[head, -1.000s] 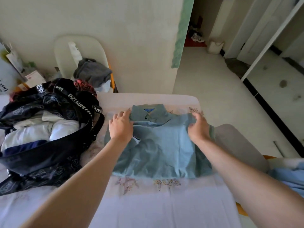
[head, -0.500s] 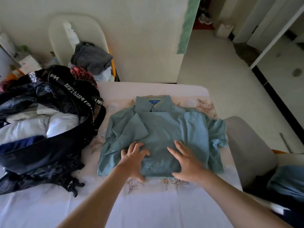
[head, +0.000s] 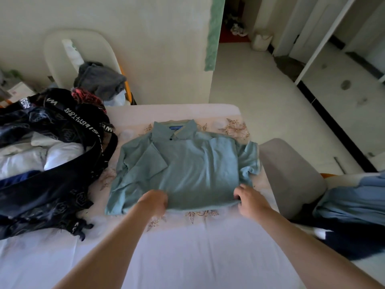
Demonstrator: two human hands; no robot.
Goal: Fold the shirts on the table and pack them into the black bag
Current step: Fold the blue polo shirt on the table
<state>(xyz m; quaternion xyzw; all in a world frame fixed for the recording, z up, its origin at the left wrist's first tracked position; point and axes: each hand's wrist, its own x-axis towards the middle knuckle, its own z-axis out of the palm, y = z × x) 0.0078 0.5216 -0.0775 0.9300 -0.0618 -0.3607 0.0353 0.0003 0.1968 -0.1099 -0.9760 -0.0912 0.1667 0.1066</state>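
Observation:
A teal polo shirt (head: 187, 163) lies partly folded on the white table (head: 187, 257), collar at the far side, sleeves turned in. My left hand (head: 155, 202) grips the shirt's near hem left of centre, fingers curled under the cloth. My right hand (head: 249, 200) grips the near hem at its right corner. The black bag (head: 52, 190) with white lettering on its strap stands open at the left, holding white and dark blue folded clothes (head: 41, 157).
A grey chair (head: 291, 178) stands against the table's right side. Blue cloth (head: 354, 201) is heaped at the far right. Behind the bag a white chair (head: 68, 51) carries a grey garment (head: 100, 80). Open floor lies beyond the table's far right.
Both hands slid from the shirt's shoulders down its front to the near hem. They went from lying flat on the cloth to gripping the hem, and spread wider apart.

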